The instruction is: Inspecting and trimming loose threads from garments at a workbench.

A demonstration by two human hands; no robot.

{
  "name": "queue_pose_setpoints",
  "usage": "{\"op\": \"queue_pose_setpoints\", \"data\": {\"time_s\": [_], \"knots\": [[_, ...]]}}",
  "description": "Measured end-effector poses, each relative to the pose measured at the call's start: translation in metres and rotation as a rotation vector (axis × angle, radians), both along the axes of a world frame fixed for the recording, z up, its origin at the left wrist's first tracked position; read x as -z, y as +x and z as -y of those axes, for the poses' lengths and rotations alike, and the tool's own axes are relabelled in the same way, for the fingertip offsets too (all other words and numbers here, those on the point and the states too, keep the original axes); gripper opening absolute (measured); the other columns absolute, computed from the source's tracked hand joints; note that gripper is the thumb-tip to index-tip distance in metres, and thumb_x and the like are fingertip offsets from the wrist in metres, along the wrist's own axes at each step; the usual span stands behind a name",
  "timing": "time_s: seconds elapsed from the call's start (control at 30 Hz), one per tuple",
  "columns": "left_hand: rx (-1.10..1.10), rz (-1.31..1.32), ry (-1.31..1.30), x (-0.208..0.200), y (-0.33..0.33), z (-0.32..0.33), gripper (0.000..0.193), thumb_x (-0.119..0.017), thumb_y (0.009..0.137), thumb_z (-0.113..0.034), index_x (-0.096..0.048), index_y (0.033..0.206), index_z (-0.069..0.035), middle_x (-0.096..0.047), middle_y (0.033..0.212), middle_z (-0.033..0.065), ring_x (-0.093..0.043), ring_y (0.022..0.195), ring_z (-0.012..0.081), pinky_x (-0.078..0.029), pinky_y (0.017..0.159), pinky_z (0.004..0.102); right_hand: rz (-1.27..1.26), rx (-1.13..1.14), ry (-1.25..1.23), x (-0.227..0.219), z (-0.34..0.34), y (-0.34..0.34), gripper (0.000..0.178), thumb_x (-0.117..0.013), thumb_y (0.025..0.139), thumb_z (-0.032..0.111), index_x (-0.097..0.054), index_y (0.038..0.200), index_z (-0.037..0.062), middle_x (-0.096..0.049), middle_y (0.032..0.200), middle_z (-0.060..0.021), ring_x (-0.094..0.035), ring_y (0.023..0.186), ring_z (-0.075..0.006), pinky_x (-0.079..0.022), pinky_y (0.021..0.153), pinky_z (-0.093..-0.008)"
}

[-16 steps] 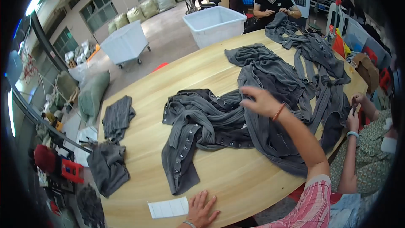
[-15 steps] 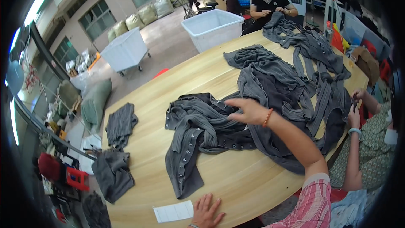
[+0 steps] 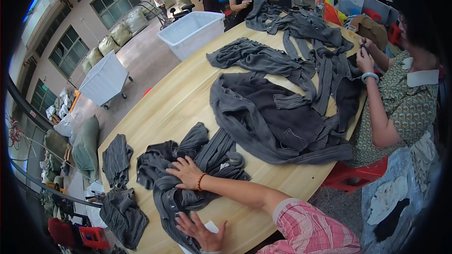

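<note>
Shifted leftward on the desk point(image 3: 183, 99) since the earlier frame, one grey garment point(image 3: 214, 157) lies partly beneath two released hands, left hand point(image 3: 202, 233) and right hand point(image 3: 187, 174), fingers spread, near two smaller grey cloths point(image 3: 124, 218).

R sleeve point(image 3: 315, 228) pink/wht streaked, gry hem point(image 3: 281, 209); orng-brn bead bracelet point(image 3: 201, 182).

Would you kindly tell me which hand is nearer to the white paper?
Left: the left hand partly covers the white paper, while the right hand lies farther forward, on the dark grey garment.
</note>
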State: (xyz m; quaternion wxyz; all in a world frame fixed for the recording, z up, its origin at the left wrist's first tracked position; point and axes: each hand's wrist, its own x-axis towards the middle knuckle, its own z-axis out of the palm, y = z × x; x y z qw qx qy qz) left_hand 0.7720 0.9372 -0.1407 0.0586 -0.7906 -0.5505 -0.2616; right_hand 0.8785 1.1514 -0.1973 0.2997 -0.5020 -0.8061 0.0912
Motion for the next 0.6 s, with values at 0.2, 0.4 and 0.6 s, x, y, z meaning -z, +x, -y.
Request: {"op": "queue_pose_setpoints", "data": {"time_s": [0.2,0.4,0.6], "knots": [[-0.006,-0.151,-0.295,0.007,-0.041,-0.062,0.108,-0.078,0.064,-0.059,-0.033,0.15,-0.011,-0.017,0.157,0.0258,-0.007,0.147,0.0458,0.0,0.114,0.0637,-0.565,-0.287,-0.145,-0.034,0.021,0.052,0.047,-0.073,0.083,0.038,-0.065,0.118,0.0083,-0.063,0.12,-0.0138,-0.05,0.125,-0.0305,-0.037,0.107,-0.0467],[0.006,-0.188,-0.317,0.022,-0.03,-0.089,0.086,-0.077,0.071,-0.046,-0.043,0.145,-0.018,-0.023,0.156,0.0213,-0.01,0.148,0.0413,0.003,0.114,0.0638,0.091,0.869,-0.059,-0.04,0.025,0.231,0.1,-0.081,0.067,0.052,-0.035,0.147,0.0143,-0.036,0.147,-0.0209,-0.038,0.129,-0.0421,-0.027,0.11,-0.0546],[-0.013,-0.111,-0.483,0.02,-0.031,-0.12,0.094,-0.078,0.065,-0.051,-0.043,0.146,-0.018,-0.019,0.158,0.0205,-0.007,0.148,0.0401,0.008,0.113,0.0623,-0.284,0.542,-0.079,-0.045,0.039,0.26,0.05,-0.069,0.078,0.028,-0.061,0.12,0.0021,-0.067,0.11,-0.0163,-0.065,0.101,-0.0333,-0.051,0.09,-0.0406]]}}
